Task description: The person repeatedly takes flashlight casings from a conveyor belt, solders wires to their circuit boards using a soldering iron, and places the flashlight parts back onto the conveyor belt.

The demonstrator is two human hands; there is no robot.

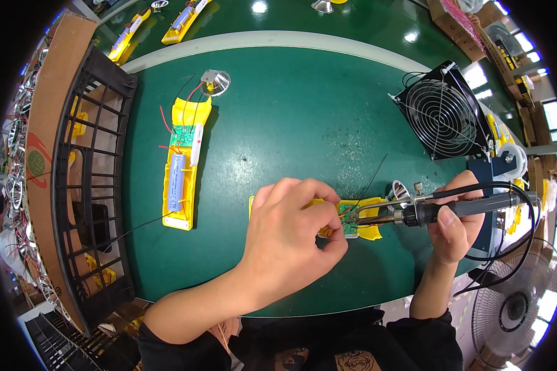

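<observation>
My left hand (pixel 291 232) lies over a yellow plastic casing (pixel 368 230) on the green table (pixel 291 117), fingers pinched at its small green circuit board (pixel 349 222) with red wires. My right hand (pixel 455 226) grips a soldering iron (pixel 458 207) with a dark handle, its metal tip pointing left onto the board. Most of the casing is hidden under my left hand. A silver reflector cup (pixel 401 190) sits just behind the iron's shaft.
A second open yellow casing (pixel 184 164) with a blue battery, board and reflector lies at the left. A black crate (pixel 90 185) stands at the table's left edge. A black fan (pixel 442 114) sits back right. A floor fan (pixel 517 306) stands lower right.
</observation>
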